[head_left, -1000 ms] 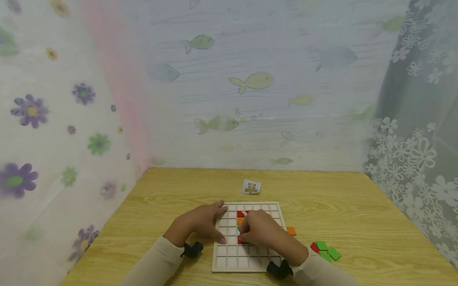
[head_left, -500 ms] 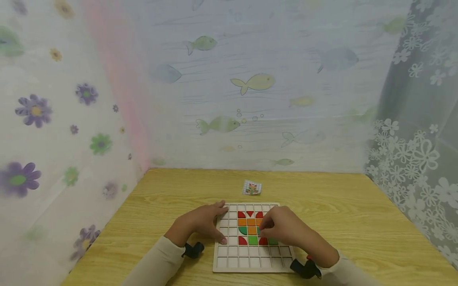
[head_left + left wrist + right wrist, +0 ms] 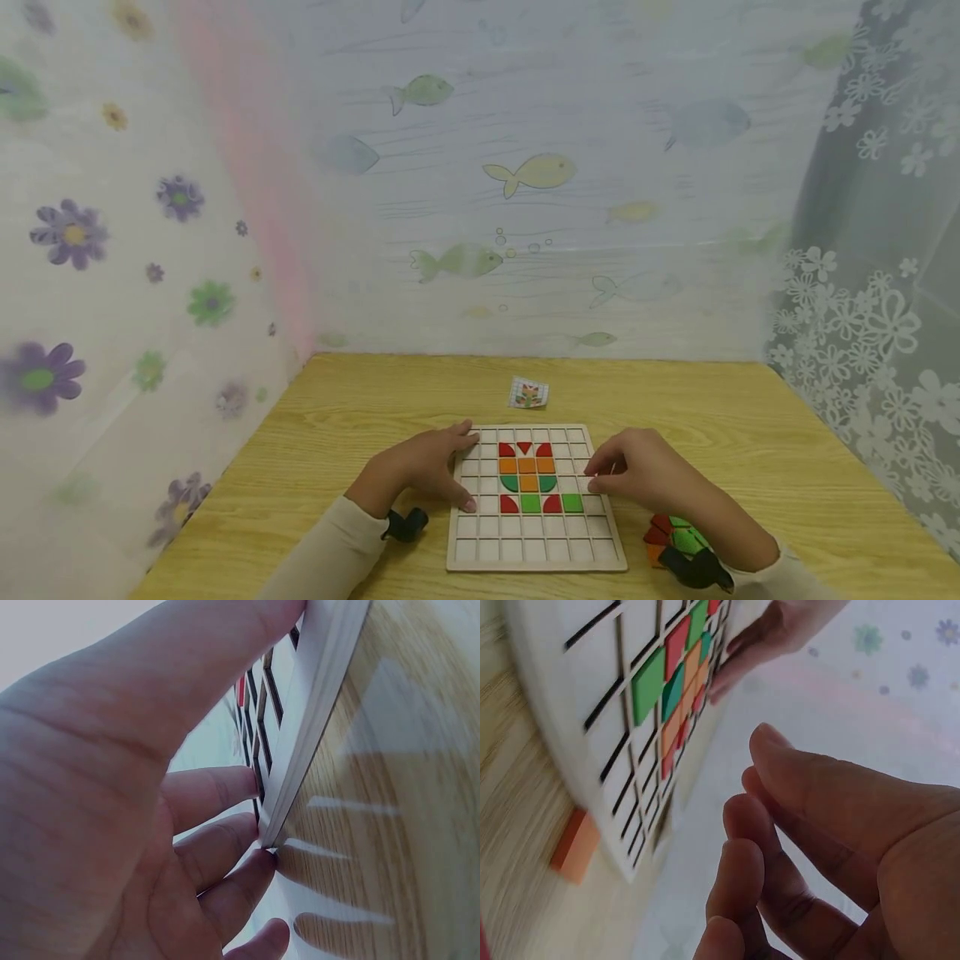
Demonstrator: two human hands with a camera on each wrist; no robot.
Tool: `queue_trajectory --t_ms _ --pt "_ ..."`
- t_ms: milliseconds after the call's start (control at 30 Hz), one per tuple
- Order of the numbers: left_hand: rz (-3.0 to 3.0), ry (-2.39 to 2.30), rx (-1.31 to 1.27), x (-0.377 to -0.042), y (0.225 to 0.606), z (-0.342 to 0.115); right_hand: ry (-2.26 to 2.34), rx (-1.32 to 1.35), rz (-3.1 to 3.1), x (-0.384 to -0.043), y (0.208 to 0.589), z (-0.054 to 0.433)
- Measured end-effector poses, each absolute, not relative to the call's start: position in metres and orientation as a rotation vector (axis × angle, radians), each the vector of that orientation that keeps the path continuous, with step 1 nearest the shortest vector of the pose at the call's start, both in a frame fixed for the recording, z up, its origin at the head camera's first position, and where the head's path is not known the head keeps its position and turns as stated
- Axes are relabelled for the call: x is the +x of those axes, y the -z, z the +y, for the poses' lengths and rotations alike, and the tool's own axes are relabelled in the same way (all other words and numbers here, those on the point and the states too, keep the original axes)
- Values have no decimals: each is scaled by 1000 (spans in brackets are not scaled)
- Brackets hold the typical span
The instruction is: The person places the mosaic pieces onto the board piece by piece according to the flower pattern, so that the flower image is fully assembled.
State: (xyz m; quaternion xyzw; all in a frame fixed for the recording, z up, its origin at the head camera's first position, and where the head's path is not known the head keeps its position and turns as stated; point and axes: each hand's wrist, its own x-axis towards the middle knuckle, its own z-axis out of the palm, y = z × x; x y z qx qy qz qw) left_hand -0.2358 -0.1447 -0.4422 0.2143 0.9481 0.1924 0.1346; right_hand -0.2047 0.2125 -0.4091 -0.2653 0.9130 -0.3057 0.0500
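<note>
A pale gridded puzzle board [image 3: 487, 550] lies on the table, several coloured tiles set in its middle squares. Red quarter-round pieces [image 3: 552, 504], orange squares [image 3: 528, 483], dark green curved pieces and two light green squares [image 3: 572, 503] fill them. My left hand [image 3: 423, 462] rests along the board's left edge, thumb on its face; the left wrist view has the other fingers [image 3: 217, 851] spread at the rim. Just over the right edge is my right hand [image 3: 637, 475], thumb and forefinger close together. Nothing shows between those fingers in the right wrist view [image 3: 795, 847].
Beside the board's right edge an orange tile [image 3: 576, 844] shows in the right wrist view. Loose red, orange and green tiles [image 3: 682, 542] lie at the right, partly under my right wrist. A small printed pattern card [image 3: 528, 392] sits beyond the board.
My right hand has lifted from the tiles in the middle and moved right to the board's edge, uncovering the pattern and the right-hand light green square. The left hand stays in place.
</note>
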Motion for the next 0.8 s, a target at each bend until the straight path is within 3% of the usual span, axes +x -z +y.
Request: queue_trajectory --t_ms 800 --pt "2742 -561 610 -237 443 -145 938 -708 2685 -204 432 307"
